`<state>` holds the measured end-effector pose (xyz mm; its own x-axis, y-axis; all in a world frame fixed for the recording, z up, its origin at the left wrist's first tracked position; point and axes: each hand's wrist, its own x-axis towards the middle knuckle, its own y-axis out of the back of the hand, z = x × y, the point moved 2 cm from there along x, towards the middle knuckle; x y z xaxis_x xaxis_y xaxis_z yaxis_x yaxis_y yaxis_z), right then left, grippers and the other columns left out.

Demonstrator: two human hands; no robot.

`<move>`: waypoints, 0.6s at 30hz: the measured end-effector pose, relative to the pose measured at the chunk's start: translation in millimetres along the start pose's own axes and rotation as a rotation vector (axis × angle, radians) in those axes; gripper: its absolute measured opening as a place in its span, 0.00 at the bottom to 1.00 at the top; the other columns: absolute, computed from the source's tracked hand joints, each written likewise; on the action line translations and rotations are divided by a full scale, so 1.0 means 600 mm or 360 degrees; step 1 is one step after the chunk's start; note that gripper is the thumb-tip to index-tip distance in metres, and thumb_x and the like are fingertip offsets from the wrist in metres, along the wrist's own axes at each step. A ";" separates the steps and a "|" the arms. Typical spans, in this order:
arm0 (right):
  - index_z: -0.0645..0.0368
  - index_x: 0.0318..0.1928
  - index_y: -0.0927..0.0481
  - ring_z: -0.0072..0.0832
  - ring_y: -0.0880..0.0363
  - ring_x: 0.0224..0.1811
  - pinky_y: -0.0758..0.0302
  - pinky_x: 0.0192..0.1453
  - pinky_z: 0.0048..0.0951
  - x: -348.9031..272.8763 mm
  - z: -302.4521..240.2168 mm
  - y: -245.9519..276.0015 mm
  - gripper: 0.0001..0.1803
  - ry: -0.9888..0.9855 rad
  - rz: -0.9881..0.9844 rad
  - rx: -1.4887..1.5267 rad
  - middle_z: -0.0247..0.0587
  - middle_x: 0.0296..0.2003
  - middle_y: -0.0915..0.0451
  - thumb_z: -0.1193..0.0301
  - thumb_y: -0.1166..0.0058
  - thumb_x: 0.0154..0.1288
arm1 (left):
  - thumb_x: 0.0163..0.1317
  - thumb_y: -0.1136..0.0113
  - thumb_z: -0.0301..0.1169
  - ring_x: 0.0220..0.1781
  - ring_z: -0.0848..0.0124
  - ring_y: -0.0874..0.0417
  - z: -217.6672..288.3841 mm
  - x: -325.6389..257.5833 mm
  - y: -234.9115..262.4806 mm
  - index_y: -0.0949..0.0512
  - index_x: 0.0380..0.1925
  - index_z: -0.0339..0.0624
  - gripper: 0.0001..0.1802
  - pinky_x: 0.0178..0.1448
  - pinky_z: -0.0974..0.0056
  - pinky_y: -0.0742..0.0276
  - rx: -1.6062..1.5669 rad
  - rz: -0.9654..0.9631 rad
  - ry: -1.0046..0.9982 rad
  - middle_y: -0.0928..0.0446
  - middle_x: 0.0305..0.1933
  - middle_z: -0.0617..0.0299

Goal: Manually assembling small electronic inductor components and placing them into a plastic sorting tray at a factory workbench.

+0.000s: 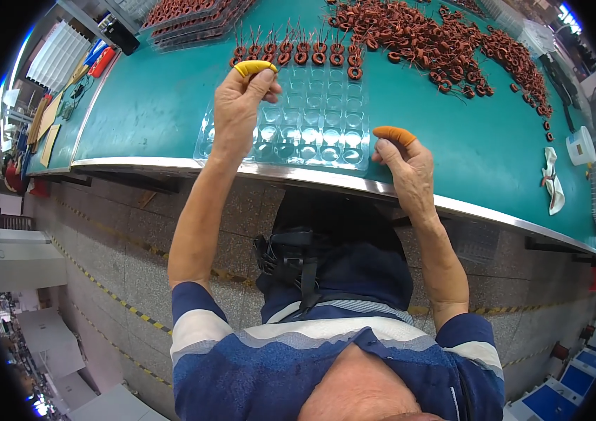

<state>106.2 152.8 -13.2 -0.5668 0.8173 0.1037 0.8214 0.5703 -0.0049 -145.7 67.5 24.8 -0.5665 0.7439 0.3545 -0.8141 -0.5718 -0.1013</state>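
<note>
Working at a green desk [143,105], a person fills a clear plastic compartment tray [312,126] with copper-wound ring coils. The left hand [238,105], a yellow cot on one finger, is raised over the tray's far left corner with its fingers pinched together; whether a coil sits between them cannot be told. The right hand [407,165], wearing an orange cot, rests at the tray's near right corner, fingers loosely curled and holding nothing, pressing near the tray's edge. A single row of coils [294,55], leads pointing up, stands along the tray's far edge, while a loose heap of coils [424,38] lies beyond on the right. Stacked filled trays [193,17] sit at the far left. Doing this step well likely means steadying the tray with the right hand, seating each coil flat in its own pocket and keeping the wire leads upright and untangled.
</note>
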 end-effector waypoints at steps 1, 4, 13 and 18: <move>0.66 0.48 0.20 0.18 0.23 0.34 0.28 0.41 0.19 0.001 0.002 0.000 0.13 -0.0004 0.0004 -0.0001 0.35 0.32 0.20 0.70 0.45 0.67 | 0.66 0.41 0.33 0.30 0.80 0.23 0.000 0.005 0.001 0.22 0.41 0.38 0.10 0.37 0.75 0.27 0.0122 0.0016 -0.0026 0.20 0.31 0.63; 0.67 0.46 0.20 0.17 0.23 0.33 0.27 0.40 0.19 0.000 0.007 0.000 0.13 -0.0010 -0.0023 -0.0019 0.35 0.32 0.19 0.70 0.44 0.67 | 0.63 0.38 0.32 0.30 0.81 0.24 -0.009 0.030 -0.013 0.20 0.42 0.36 0.12 0.37 0.77 0.28 0.0433 -0.0106 -0.0096 0.20 0.30 0.65; 0.66 0.46 0.20 0.17 0.23 0.32 0.27 0.40 0.19 -0.003 0.008 0.001 0.13 0.0030 0.0016 -0.0048 0.34 0.31 0.19 0.69 0.44 0.67 | 0.57 0.34 0.38 0.29 0.74 0.21 -0.083 0.124 -0.076 0.16 0.37 0.40 0.13 0.35 0.68 0.28 0.1056 -0.0387 -0.0314 0.18 0.32 0.59; 0.66 0.46 0.20 0.17 0.23 0.31 0.27 0.39 0.19 -0.001 0.012 0.003 0.13 0.0027 -0.0002 -0.0102 0.34 0.30 0.19 0.69 0.44 0.67 | 0.56 0.34 0.39 0.29 0.69 0.18 -0.110 0.140 -0.096 0.15 0.36 0.42 0.14 0.37 0.65 0.24 0.1001 -0.0329 -0.0197 0.17 0.29 0.57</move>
<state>107.3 153.8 -20.6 -0.5672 0.8147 0.1207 0.8233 0.5645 0.0591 -154.8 185.5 -0.9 -0.3577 0.8361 0.4159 -0.6540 -0.5422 0.5275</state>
